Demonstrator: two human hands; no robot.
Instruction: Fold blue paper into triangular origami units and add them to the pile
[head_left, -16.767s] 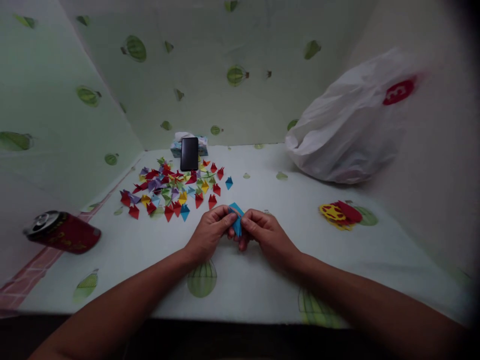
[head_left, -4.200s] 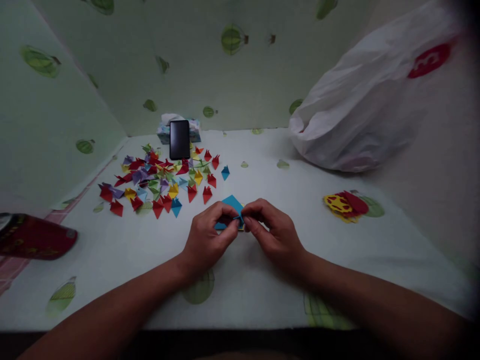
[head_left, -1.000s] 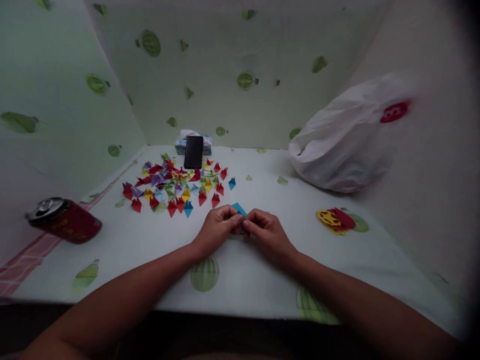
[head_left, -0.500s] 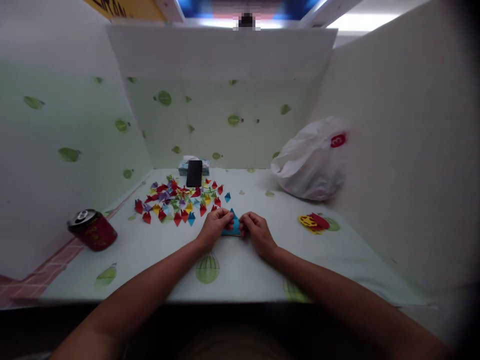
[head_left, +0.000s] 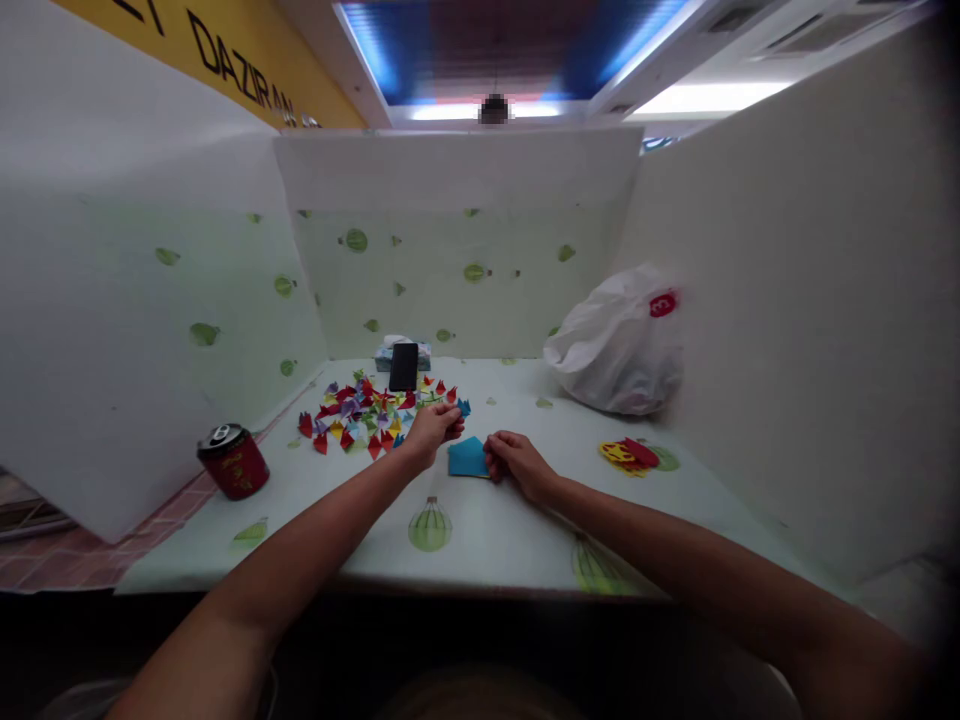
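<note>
My left grip [head_left: 433,430] bunches at a small blue folded piece [head_left: 465,408] beside the colourful pile [head_left: 364,408] (held or only touched, I can't tell); my right grip [head_left: 523,464] curls at the right edge of the blue paper [head_left: 466,458] on the desk [head_left: 510,540], hold unclear. Both should be light, crisp, easily creased, best pinched by an edge.

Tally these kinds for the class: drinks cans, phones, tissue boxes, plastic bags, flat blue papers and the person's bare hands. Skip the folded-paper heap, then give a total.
Drinks can: 1
Phone: 1
Tissue box: 1
Plastic bag: 1
Flat blue paper: 1 showing
Bare hands: 2 (left hand, right hand)
Total: 7
</note>
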